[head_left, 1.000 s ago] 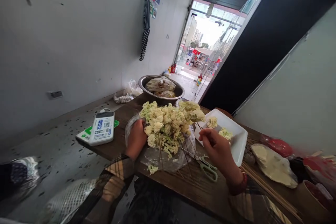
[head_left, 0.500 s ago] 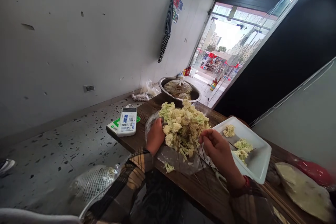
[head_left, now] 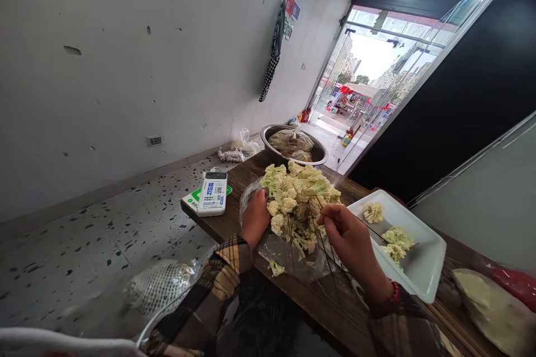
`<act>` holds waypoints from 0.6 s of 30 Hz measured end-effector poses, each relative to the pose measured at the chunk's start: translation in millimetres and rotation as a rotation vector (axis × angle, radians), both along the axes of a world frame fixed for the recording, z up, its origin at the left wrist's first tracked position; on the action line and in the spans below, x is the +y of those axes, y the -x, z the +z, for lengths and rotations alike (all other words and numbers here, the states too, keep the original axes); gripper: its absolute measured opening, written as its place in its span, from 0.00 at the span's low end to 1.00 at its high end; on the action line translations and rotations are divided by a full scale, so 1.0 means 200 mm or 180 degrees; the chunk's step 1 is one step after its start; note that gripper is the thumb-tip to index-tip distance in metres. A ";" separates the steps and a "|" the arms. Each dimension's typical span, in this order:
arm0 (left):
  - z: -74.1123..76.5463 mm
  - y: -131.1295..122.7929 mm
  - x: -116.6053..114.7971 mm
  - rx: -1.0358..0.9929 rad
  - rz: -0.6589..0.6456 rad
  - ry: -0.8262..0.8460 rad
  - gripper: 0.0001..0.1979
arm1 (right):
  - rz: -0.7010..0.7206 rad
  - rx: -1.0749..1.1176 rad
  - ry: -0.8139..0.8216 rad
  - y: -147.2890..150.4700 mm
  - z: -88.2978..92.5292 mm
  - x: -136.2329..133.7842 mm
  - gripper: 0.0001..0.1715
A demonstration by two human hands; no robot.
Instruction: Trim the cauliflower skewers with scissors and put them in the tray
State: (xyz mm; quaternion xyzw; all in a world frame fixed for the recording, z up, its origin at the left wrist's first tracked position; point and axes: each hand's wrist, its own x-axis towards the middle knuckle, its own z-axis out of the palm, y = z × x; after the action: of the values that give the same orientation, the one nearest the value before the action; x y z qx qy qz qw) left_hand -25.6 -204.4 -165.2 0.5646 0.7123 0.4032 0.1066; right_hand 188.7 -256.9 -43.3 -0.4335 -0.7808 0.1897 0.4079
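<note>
A heap of pale cauliflower florets (head_left: 299,195) lies on a clear plastic bag (head_left: 278,251) on the dark wooden table. My left hand (head_left: 256,218) is curled against the heap's left side, its fingertips hidden behind the florets. At the heap's right edge, my right hand (head_left: 349,242) is closed in a pinch on a thin skewer. Several thin skewers (head_left: 290,237) stick out of the heap, slanting down toward me. Just right of my right hand, a white tray (head_left: 427,268) holds a few florets (head_left: 397,239) with a skewer among them.
A metal basin (head_left: 322,156) with bagged contents stands at the table's far end. A white power bank (head_left: 213,195) lies on the left corner. One loose floret (head_left: 276,268) is near the front edge. At right are skewers (head_left: 456,326) and a bag of pale food (head_left: 489,307).
The whole view has shifted, so everything sits slightly farther right and lower. Both hands keep nearly the same places at the heap, and the florets in the tray look unchanged.
</note>
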 end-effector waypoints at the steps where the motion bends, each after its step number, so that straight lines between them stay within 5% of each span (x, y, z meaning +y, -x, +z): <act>1: 0.00 0.00 0.00 -0.0007 -0.0010 -0.0007 0.12 | -0.0022 -0.0143 -0.0196 -0.01 0.00 0.00 0.06; 8: 0.03 0.00 0.00 -0.0033 -0.0022 0.0012 0.10 | -0.0003 -0.0605 -0.1082 -0.11 -0.08 0.00 0.09; 18: 0.04 0.00 0.01 0.0206 0.0018 0.0072 0.11 | -0.0193 -0.0555 -0.0700 -0.23 -0.23 -0.11 0.08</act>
State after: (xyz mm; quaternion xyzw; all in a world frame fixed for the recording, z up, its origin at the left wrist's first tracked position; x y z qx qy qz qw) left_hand -26.4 -203.2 -157.9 0.5741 0.7214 0.3769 0.0887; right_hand 234.3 -278.2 -88.5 -0.4244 -0.8159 0.0523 0.3892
